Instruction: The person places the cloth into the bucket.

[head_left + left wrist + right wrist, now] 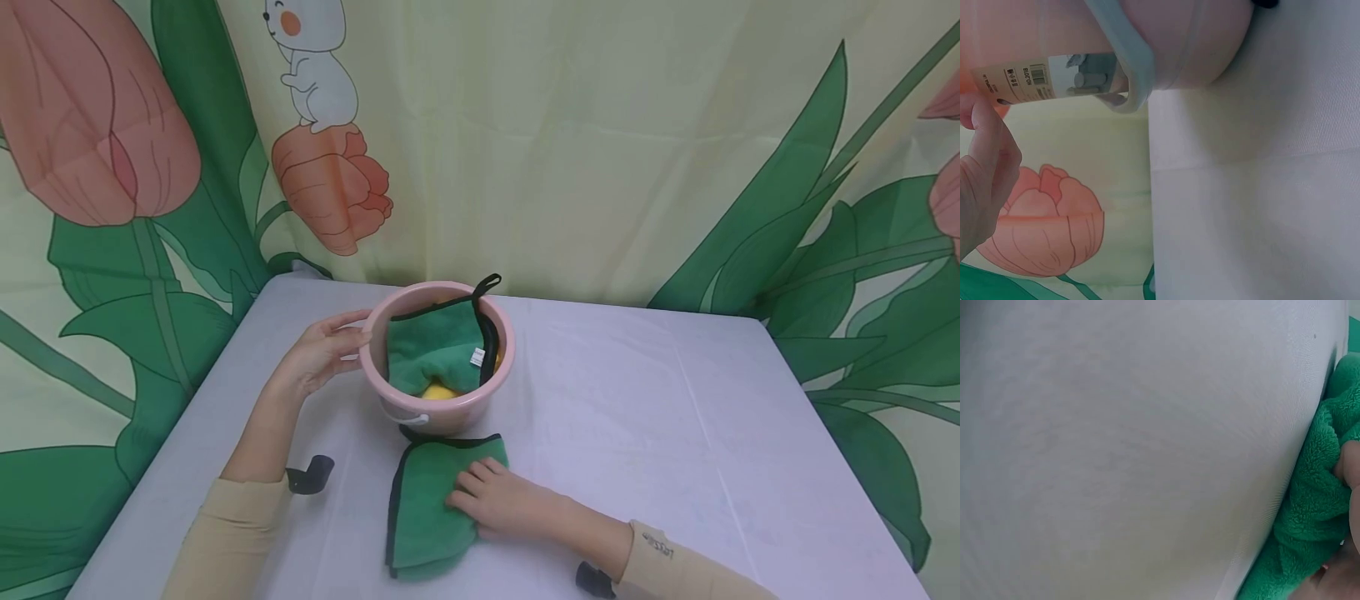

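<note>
A pink bucket (459, 418) stands toward the far side of the table, its pale handle (408, 419) hanging at the front. Inside it lies a green cloth (435, 340) with black edging and a loop, over something yellow (438, 392). My left hand (317, 357) touches the bucket's left side near the rim, fingers extended. In the left wrist view a printed label (1041, 80) shows on the bucket wall. Before the bucket a second green cloth (429, 504) lies on the table. My right hand (508, 498) grips its right side, and the cloth bunches under the fingers.
A white cloth covers the table (637, 417). Behind it hangs a curtain (570, 150) printed with tulips, leaves and a rabbit on a carrot. Dark wrist mounts (311, 475) sit at both sleeves.
</note>
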`<control>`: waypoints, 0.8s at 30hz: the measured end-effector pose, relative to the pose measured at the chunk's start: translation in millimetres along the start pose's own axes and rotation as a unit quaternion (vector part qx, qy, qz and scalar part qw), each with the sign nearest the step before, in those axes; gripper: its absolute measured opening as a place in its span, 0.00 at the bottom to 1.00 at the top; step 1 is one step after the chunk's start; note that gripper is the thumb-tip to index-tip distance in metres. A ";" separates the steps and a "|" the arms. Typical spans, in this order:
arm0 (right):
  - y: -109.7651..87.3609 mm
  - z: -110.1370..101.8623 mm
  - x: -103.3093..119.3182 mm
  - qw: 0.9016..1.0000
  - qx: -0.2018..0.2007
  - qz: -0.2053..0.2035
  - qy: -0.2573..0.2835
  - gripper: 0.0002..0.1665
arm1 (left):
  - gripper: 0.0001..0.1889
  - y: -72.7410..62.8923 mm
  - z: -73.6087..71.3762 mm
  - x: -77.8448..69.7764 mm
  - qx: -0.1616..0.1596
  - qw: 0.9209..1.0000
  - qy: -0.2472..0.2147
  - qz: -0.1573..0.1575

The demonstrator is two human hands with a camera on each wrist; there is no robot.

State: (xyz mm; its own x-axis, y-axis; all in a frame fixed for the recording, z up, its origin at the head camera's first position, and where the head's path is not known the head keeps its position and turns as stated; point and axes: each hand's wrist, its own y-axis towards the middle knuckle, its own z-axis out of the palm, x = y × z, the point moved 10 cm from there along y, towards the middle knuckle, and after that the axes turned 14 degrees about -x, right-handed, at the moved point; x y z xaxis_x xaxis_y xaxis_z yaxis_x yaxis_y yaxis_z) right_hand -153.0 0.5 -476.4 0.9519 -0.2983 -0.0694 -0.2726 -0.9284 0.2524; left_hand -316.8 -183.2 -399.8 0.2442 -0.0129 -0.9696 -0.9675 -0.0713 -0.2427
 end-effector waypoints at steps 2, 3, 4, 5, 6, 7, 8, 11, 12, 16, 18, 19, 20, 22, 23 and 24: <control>0.0 1.1 -0.9 1.000 0.004 0.002 -0.005 0.16 | 0.30 0.1 0.1 0.2 0.000 1.000 0.000 -0.001; -0.2 1.5 -1.7 1.000 0.007 0.004 -0.005 0.15 | 0.30 0.0 0.1 0.2 0.000 1.000 0.000 -0.001; -0.4 1.7 -2.9 1.000 0.009 0.008 -0.003 0.15 | 0.30 -0.2 0.1 0.1 0.000 1.000 -0.001 -0.002; -0.5 1.7 -4.1 1.000 0.011 0.012 -0.002 0.15 | 0.30 -0.2 0.1 0.3 0.000 1.000 -0.001 -0.002; -0.7 1.2 -5.4 1.000 0.010 0.016 0.000 0.15 | 0.30 -0.2 0.4 0.3 0.001 1.000 -0.002 -0.003; -0.9 0.6 -6.8 1.000 0.010 0.020 0.001 0.14 | 0.30 -0.1 0.8 0.2 0.002 1.000 -0.003 -0.003; -1.0 -0.8 -8.1 1.000 0.007 0.023 0.002 0.15 | 0.30 0.0 1.0 0.2 0.002 1.000 -0.003 -0.003; -0.3 -7.3 -11.4 1.000 -0.005 0.030 -0.001 0.14 | 0.31 0.0 1.6 -0.4 0.005 1.000 -0.003 0.000; 0.0 -9.8 -12.3 1.000 -0.009 0.030 -0.003 0.15 | 0.31 0.2 1.7 -0.4 0.004 1.000 -0.004 0.000; 0.4 -20.4 -15.7 0.999 -0.020 0.032 -0.009 0.16 | 0.31 0.1 0.8 -0.1 0.001 1.000 -0.001 -0.003; -0.4 -24.8 -17.8 0.999 -0.022 0.034 -0.012 0.17 | 0.31 0.3 0.6 0.5 -0.002 1.000 -0.001 -0.006; -0.9 -27.4 -19.1 0.999 -0.024 0.036 -0.013 0.17 | 0.31 0.3 0.6 0.5 -0.002 1.000 0.000 -0.007; -1.6 -30.2 -20.7 0.999 -0.026 0.039 -0.015 0.17 | 0.31 0.6 0.5 0.8 -0.003 1.000 0.000 -0.008; -3.5 -35.7 -24.2 0.998 -0.029 0.046 -0.018 0.18 | 0.31 0.6 0.5 0.8 -0.004 1.000 0.001 -0.009; -4.8 -38.6 -26.4 0.998 -0.032 0.052 -0.019 0.18 | 0.31 0.5 0.6 0.6 -0.004 1.000 0.001 -0.010; -6.2 -41.6 -28.7 0.998 -0.034 0.057 -0.021 0.18 | 0.31 0.6 0.5 0.7 -0.004 1.000 0.001 -0.010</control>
State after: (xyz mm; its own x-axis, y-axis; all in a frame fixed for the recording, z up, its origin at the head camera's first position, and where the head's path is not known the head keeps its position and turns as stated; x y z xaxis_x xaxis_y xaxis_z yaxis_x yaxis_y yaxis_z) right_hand -172.8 24.0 -435.8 0.9082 -0.4116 -0.0761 -0.3675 -0.8710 0.3261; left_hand -317.3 -182.7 -400.7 0.2641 -0.0131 -0.9644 -0.9617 -0.0797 -0.2622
